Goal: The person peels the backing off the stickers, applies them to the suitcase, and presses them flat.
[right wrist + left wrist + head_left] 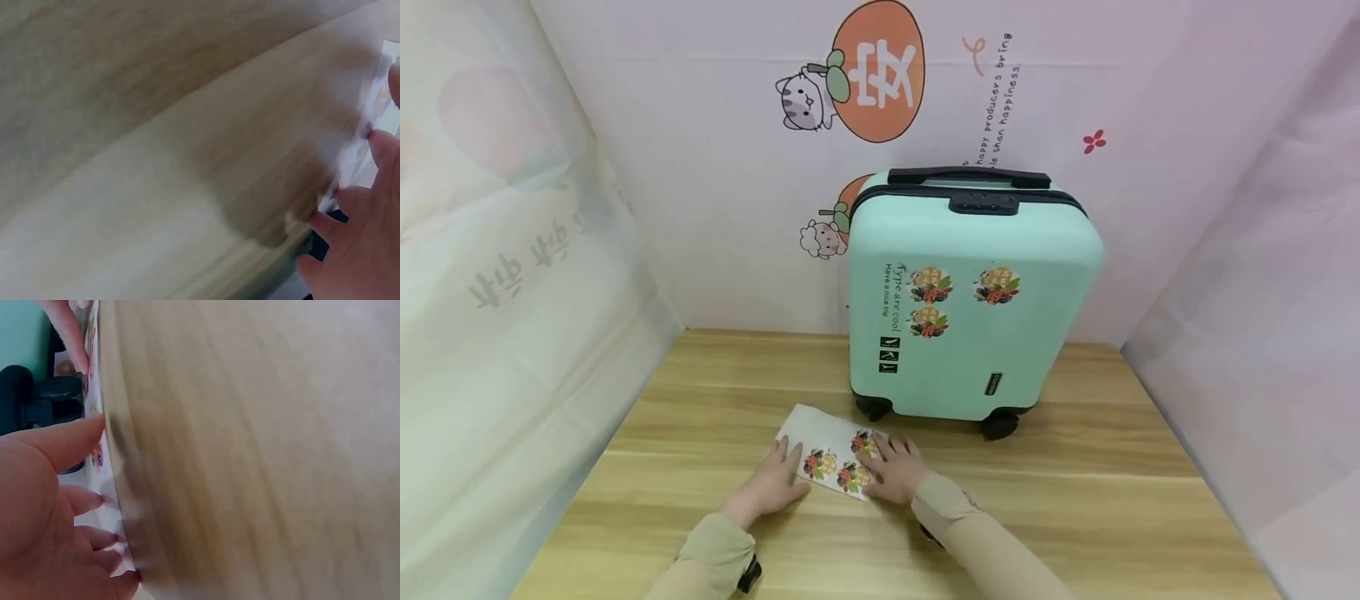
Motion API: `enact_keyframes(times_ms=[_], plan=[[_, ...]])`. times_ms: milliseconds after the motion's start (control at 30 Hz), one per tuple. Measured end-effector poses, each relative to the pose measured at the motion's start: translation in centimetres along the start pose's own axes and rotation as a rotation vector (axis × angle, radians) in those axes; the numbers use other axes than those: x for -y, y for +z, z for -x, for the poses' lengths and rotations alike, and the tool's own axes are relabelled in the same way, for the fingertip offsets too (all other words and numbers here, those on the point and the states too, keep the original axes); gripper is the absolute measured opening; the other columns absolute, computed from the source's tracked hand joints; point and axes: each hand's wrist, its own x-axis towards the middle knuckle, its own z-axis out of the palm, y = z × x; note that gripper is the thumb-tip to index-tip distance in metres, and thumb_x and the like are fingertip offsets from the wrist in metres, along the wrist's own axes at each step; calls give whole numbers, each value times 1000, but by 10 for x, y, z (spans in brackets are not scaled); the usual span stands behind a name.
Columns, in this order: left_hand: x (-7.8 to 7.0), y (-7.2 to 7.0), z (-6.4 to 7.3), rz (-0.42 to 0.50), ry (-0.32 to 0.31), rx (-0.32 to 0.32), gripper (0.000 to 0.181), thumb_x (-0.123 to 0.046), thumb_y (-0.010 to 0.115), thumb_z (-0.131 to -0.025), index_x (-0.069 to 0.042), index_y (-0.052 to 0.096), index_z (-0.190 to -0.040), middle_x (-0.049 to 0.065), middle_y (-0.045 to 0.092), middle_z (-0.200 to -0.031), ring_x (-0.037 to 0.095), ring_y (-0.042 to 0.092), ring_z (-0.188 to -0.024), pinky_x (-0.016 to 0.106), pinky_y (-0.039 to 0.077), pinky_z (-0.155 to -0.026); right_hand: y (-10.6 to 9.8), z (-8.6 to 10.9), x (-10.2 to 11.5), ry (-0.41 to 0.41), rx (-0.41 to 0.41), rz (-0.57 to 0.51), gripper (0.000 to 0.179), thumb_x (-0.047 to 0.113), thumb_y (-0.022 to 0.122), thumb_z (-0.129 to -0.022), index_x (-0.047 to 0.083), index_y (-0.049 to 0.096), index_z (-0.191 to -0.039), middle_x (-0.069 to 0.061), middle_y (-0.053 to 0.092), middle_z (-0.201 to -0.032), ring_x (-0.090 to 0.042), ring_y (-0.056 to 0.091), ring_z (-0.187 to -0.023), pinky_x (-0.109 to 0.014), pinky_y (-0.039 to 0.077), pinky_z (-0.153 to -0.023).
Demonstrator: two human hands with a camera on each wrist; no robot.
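Observation:
A white sticker sheet point(822, 429) lies aslant on the wooden table, in front of the suitcase. Three round fruit stickers point(819, 464) show on its near and right parts. My left hand point(770, 485) rests at the sheet's left end, fingers spread over the edge and thumb by the near corner. At the right end, my right hand point(898, 472) touches the sheet with fingers extended, partly covering the stickers there. In the left wrist view, the left fingertips point(95, 499) meet the sheet's edge. The right wrist view has the right fingertips point(375, 140) along the sheet's border.
A mint green suitcase point(977, 333) stands upright on black wheels behind the sheet, bearing three similar fruit stickers point(930, 286) and printed lettering. Printed cloth point(737, 208) hangs behind and at both sides of the wooden table point(1075, 500).

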Motion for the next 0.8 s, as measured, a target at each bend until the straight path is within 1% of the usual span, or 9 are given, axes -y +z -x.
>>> enact_keyframes(times_ms=[100,233,367,467,500,567,633,700,800], plan=[[-2,1,2,-29,3,5,69,-24,65,-88,14,36,-137,41,20,-145,56,18,-135,62,19,-111,7,1,-2,-9,-46,-15,63,58,47,-91,38,28,-148,-9,19,-158,-38,23,-141,-57,19,-114],[-3,5,1,-52,4,-17,68,-23,66,-87,14,38,-136,41,24,-144,55,23,-133,62,21,-110,16,0,-1,-17,-114,-34,61,55,48,-91,35,33,-147,-11,23,-156,-39,26,-140,-58,23,-112],[-2,10,-5,-38,22,-42,66,-19,66,-87,14,37,-136,37,30,-143,51,29,-133,58,25,-110,18,0,3,10,-116,-35,60,52,52,-90,32,37,-145,-12,27,-155,-39,26,-140,-58,25,-111],[-1,12,-10,6,50,-84,58,-8,59,-90,15,35,-137,34,37,-141,48,37,-130,56,31,-109,12,1,8,19,-93,-37,63,52,56,-88,30,40,-144,-14,28,-154,-39,27,-139,-59,26,-110],[-1,12,-11,25,57,-107,54,-5,56,-91,15,35,-137,34,40,-138,48,41,-127,55,33,-107,9,1,9,21,-88,-36,63,52,57,-87,29,41,-144,-14,29,-153,-40,28,-139,-59,26,-110],[0,11,-13,50,66,-152,48,1,50,-91,14,38,-136,32,46,-135,46,47,-123,54,37,-104,5,1,11,25,-84,-31,64,52,59,-86,29,42,-143,-14,30,-153,-40,29,-139,-59,24,-111],[0,9,-14,54,73,-192,44,5,47,-91,13,42,-134,31,50,-131,46,51,-118,54,41,-101,4,1,12,33,-90,-19,65,53,59,-85,29,42,-143,-14,32,-152,-39,30,-138,-59,21,-113],[1,8,-13,65,56,-219,42,7,46,-90,12,45,-132,30,51,-130,45,52,-118,53,41,-101,4,1,12,40,-103,-9,65,53,59,-85,29,43,-143,-14,33,-152,-39,31,-138,-59,17,-113],[2,6,-13,86,12,-251,40,7,46,-90,12,47,-130,30,51,-131,45,50,-120,53,40,-102,7,0,12,47,-119,-4,65,54,59,-85,28,44,-142,-14,34,-151,-39,32,-137,-60,15,-114]])
